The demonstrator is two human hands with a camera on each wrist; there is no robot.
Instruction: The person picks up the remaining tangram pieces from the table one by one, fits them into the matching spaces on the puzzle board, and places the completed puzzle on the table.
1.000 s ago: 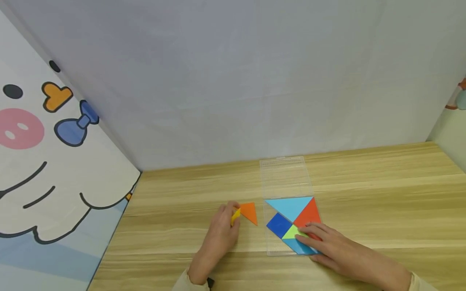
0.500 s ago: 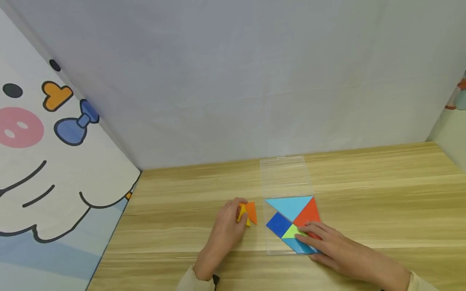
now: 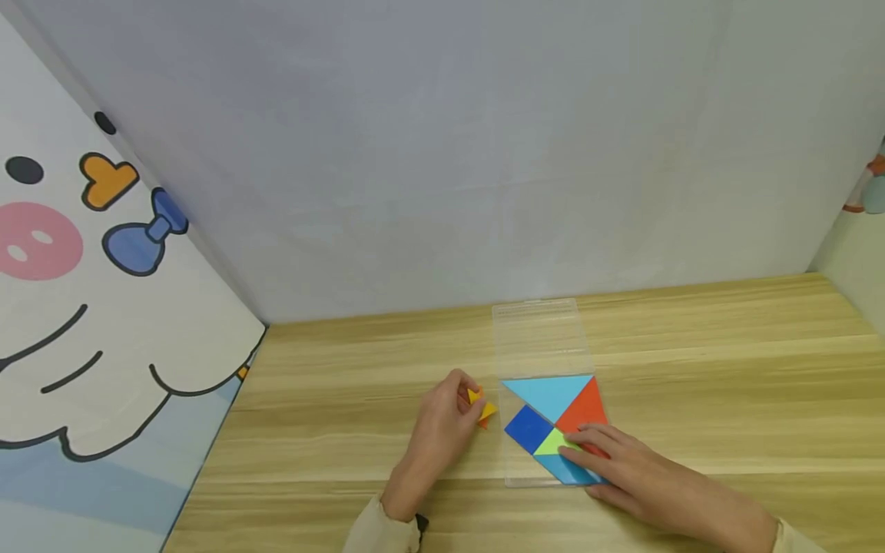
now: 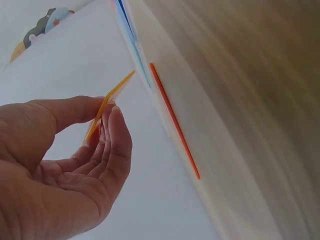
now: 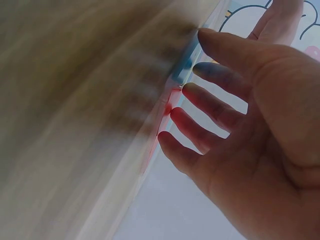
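Note:
My left hand (image 3: 442,418) pinches a yellow tangram piece (image 4: 120,86) between thumb and fingers, held tilted above the table. Its full outline is partly hidden by the fingers. Beneath it on the table lies an orange triangle (image 4: 175,122), mostly covered in the head view. My right hand (image 3: 632,468) rests its spread fingertips on tangram pieces in a clear plastic case. There I see a light blue triangle (image 3: 553,392), a red triangle (image 3: 582,407), a dark blue square (image 3: 528,428), a lime green triangle (image 3: 552,443) and a mid-blue piece (image 3: 563,468), partly under the hand.
The clear case's transparent lid (image 3: 542,338) lies unfolded behind the pieces. A wood-grain table (image 3: 332,430) carries everything. At its back rises a pale cloth wall (image 3: 484,169), and a cartoon-printed panel (image 3: 138,330) stands on the left.
My left hand has moved right with the yellow piece, turning it and passing over the orange triangle toward the case. My right hand has stayed on the pieces.

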